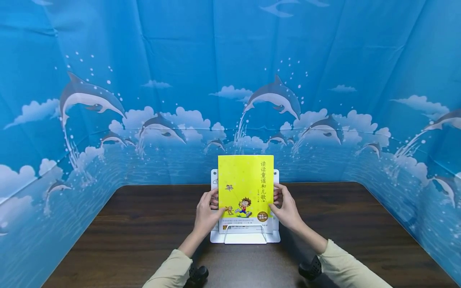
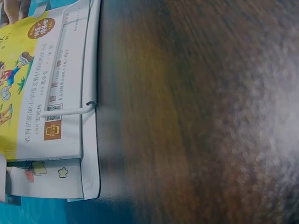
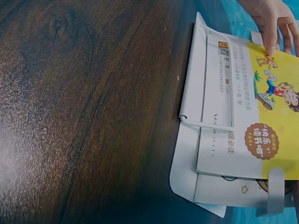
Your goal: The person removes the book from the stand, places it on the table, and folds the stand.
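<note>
A yellow and white children's book (image 1: 240, 172) stands upright on a white book stand (image 1: 214, 236), behind its wire page holder (image 1: 245, 225). My left hand (image 1: 207, 212) grips the book's left edge, its thumb on the front cover near the printed dog. On the opposite edge, my right hand (image 1: 287, 207) holds the book in the same way, thumb on the cover. The far fingers of both hands are partly hidden by the book. In the left wrist view, the wire lies across the white lower part of the cover (image 2: 56, 88). The right wrist view shows the left thumb (image 3: 270, 44) touching the cover.
The stand rests on a dark wooden table (image 1: 144, 228). A blue curtain (image 1: 180, 60) printed with dolphins and clouds surrounds the table's back and sides. Flat clips (image 3: 275, 191) stick out at the sides of the stand.
</note>
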Demonstrator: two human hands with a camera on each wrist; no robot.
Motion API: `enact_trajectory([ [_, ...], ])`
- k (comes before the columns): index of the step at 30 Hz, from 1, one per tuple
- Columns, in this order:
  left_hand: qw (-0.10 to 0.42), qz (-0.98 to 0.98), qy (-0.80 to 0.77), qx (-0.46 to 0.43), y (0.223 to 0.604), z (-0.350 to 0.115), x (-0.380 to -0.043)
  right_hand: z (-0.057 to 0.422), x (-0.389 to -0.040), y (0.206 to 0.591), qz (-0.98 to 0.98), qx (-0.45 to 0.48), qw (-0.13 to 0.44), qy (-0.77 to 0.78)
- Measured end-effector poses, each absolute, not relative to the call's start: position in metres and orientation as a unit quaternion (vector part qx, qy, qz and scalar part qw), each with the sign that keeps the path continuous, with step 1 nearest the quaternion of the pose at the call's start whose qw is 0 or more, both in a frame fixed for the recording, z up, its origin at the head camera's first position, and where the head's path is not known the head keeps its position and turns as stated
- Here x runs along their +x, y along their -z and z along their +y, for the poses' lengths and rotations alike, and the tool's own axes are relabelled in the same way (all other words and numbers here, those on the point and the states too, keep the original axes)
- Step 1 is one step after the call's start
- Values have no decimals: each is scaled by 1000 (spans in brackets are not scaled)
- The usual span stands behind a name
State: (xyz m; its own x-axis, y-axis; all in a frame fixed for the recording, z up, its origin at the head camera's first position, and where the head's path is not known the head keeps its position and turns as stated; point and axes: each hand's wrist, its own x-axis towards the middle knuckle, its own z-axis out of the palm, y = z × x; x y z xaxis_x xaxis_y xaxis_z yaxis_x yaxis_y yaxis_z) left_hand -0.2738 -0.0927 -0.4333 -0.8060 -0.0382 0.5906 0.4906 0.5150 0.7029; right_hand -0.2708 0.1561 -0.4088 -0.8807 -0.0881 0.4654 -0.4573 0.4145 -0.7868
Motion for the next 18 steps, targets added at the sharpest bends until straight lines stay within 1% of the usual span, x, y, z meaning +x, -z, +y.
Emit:
enact_trajectory([
  [5, 293, -824, 460, -151, 437, -93, -276, 148, -257, 396, -811, 179, 201, -520],
  [8, 296, -824, 456, -160, 438, -93, -276, 144, -252, 393, -808, 172, 212, -522],
  [13, 301, -820, 455, -173, 437, -93, -276, 147, -262, 407, -817, 141, 211, -518],
  [18, 309, -814, 454, -188, 436, -93, -278, 152, -273, 420, -815, 129, 222, -520],
])
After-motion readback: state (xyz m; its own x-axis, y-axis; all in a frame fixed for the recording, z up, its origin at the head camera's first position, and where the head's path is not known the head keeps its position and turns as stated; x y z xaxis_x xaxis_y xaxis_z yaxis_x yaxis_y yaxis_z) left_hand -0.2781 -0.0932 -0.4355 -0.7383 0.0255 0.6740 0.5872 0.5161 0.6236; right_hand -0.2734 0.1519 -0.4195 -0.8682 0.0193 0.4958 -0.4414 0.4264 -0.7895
